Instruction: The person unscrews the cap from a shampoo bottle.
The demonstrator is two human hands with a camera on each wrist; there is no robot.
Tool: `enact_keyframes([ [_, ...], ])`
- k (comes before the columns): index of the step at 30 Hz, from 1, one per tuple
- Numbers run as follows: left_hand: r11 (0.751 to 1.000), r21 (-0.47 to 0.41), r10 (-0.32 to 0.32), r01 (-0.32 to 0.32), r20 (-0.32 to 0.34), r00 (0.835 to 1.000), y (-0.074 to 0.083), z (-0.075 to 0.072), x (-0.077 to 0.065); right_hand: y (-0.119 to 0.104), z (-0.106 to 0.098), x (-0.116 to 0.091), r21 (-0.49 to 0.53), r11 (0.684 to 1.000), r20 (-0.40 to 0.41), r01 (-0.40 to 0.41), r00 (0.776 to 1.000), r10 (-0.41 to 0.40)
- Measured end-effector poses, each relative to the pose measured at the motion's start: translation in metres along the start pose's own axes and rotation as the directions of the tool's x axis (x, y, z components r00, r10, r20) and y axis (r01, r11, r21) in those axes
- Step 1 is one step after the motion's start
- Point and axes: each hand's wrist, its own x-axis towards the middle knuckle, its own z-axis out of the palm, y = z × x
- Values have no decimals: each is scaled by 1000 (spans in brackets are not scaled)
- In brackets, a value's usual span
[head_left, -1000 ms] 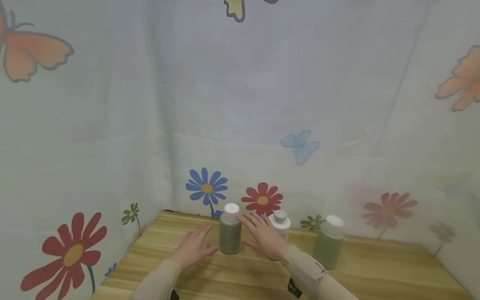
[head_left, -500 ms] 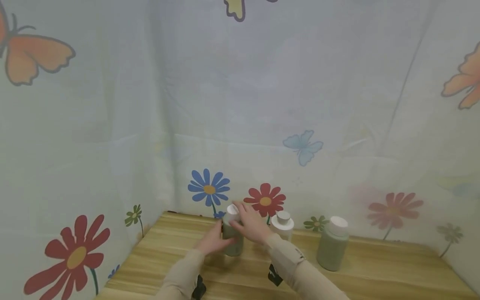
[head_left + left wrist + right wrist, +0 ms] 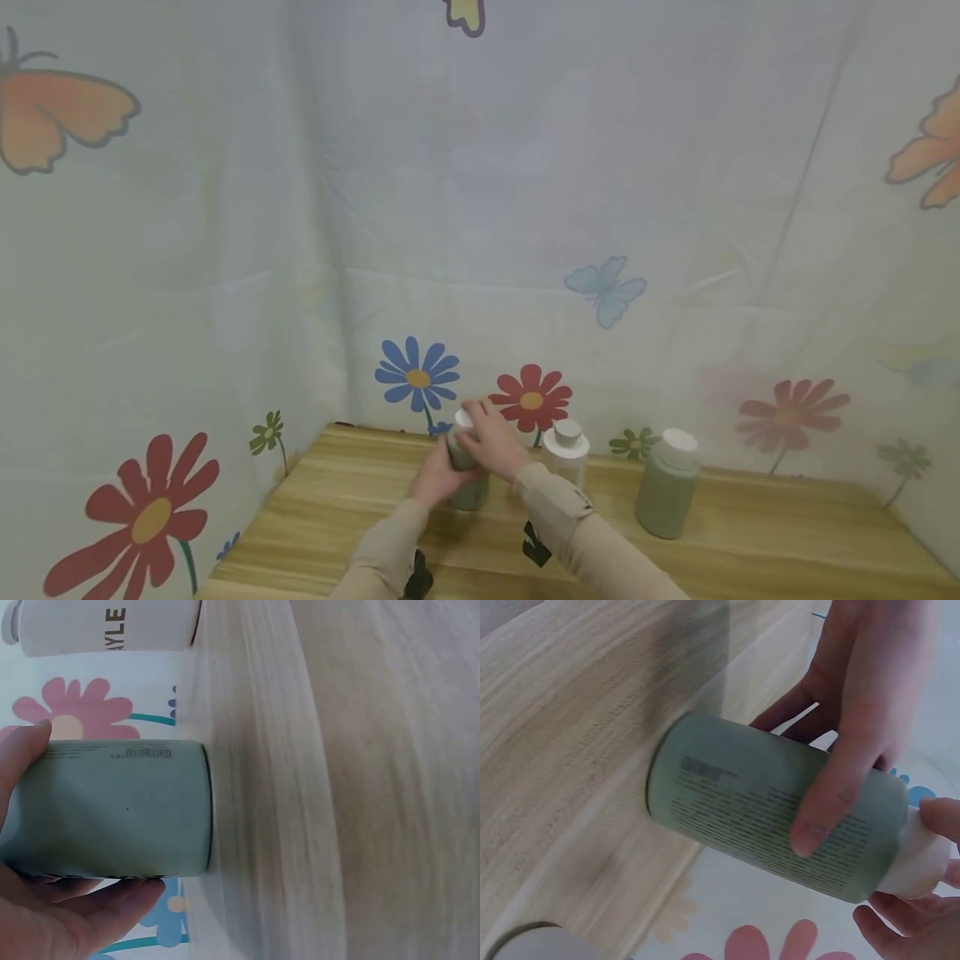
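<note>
A green bottle (image 3: 765,802) with a white cap (image 3: 919,859) stands upright on the wooden table. My left hand (image 3: 435,475) grips its body, thumb across the printed text in the right wrist view and fingers around the other side. At the top, my right hand (image 3: 495,437) holds the cap between thumb and fingers (image 3: 896,919). In the left wrist view the lower part of the green bottle (image 3: 127,810) shows a small barcode, and its cap is out of frame.
Right of my hands stands a white bottle (image 3: 566,471) with a narrow cap. Farther right is a second green bottle (image 3: 667,492) with a white cap. The wooden table (image 3: 300,517) ends at a curtain (image 3: 465,208) printed with flowers and butterflies.
Both hands were apart beside the green bottle, then came inward to it. The left hand has taken hold of the body, the right hand of the cap.
</note>
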Motion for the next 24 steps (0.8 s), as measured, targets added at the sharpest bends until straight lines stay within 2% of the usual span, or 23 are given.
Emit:
enact_keyframes([
  [9, 995, -4, 97, -97, 41, 994, 11, -11, -12, -11, -20, -4, -2, 1000, 72, -30, 997, 30],
  [15, 991, 66, 106, -114, 105, 989, 18, -27, -32, -28, -38, -19, -27, 999, 136, -42, 990, 45],
  [19, 974, 143, 148, -175, 181, 972, 30, -37, -47, -40, -57, -37, -69, 997, 164, -41, 985, 52],
  [24, 945, 181, 213, -271, 284, 935, 47, -44, -73, -49, -74, -70, -86, 996, 169, 37, 985, -22],
])
